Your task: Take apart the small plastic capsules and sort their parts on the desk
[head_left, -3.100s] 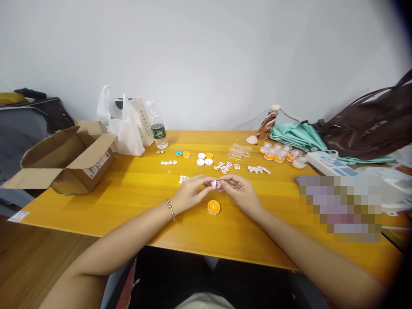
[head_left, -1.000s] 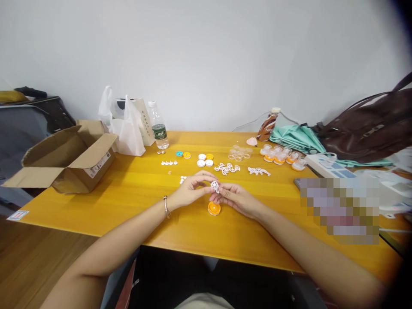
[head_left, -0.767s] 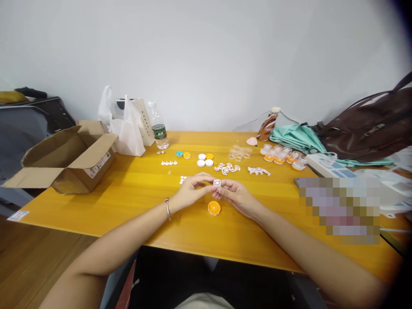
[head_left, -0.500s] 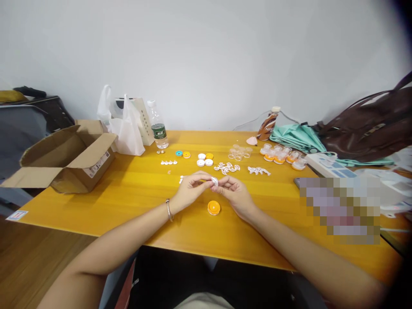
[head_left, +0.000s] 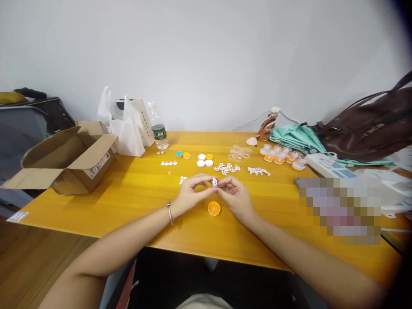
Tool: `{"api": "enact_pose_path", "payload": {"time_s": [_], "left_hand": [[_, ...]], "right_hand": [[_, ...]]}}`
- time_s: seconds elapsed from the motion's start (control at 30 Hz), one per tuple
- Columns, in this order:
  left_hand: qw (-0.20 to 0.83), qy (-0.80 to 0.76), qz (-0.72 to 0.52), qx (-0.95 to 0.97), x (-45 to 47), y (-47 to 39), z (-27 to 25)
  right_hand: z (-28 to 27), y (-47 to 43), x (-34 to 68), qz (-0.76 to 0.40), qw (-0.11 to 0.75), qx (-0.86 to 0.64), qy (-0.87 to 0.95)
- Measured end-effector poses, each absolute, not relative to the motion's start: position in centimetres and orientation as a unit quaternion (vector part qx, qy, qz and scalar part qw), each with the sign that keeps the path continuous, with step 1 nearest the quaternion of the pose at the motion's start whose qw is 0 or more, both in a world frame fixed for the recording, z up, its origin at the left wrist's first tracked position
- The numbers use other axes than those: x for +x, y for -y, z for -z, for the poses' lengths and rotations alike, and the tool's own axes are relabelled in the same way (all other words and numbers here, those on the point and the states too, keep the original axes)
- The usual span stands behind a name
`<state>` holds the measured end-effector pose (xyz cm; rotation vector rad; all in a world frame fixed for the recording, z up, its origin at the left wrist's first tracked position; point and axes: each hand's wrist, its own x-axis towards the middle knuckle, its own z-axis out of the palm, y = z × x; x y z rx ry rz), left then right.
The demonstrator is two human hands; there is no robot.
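Note:
Between the fingertips of both hands is a small white plastic part [head_left: 214, 182], partly covered by the fingers. My left hand [head_left: 193, 191], with a bracelet on its wrist, pinches it from the left. On the other side, my right hand [head_left: 234, 193] pinches it with thumb and fingers. Below them on the table lies a round orange cup-like piece [head_left: 214, 208] with a white dot in its middle. Small white pieces [head_left: 182, 179] peek out behind my left hand. Just beyond the hands lie white openwork pieces [head_left: 227, 168].
White and yellow round caps [head_left: 205, 160], clear rings [head_left: 240, 152] and several orange-based clear domed pieces [head_left: 283, 155] lie farther back. An open cardboard box [head_left: 77, 159], a plastic bag [head_left: 127, 133] and a water bottle [head_left: 159, 128] stand left. A brown bottle [head_left: 268, 124] and a power strip [head_left: 330, 165] are right.
The white part has turned between my fingertips and shows a different side. Both hands stay in nearly the same place. The orange piece has not moved on the table.

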<state>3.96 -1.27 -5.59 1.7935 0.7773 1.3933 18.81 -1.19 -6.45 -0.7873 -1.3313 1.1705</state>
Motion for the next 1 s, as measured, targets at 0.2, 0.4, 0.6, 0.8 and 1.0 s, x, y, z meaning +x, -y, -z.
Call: {"api": "enact_pose_path", "payload": {"time_s": [0.2,0.4,0.6,0.8,1.0], "left_hand": [[0.277,-0.332,-0.517,0.739,3.7,1.5,5.3],[0.13,-0.32,-0.444,0.826,2.9,1.4,5.2],[0.092,-0.309,-0.421,0.848,2.7,1.1,5.6],[0.202,-0.321,-0.464,0.8,2.9,0.8,5.5],[0.406,-0.391,-0.495,0.662,3.4,0.4,5.4]], "right_hand": [[6.9,0.5,19.8,-0.447,0.503,-0.33,0.662],[6.3,0.1,21.2,-0.412,0.465,-0.349,0.702],[5.9,0.8,20.7,-0.455,0.464,-0.35,0.675],[6.0,1.0,20.6,-0.459,0.478,-0.345,0.665],[5.6,1.3,20.5,-0.456,0.482,-0.329,0.672]]}}
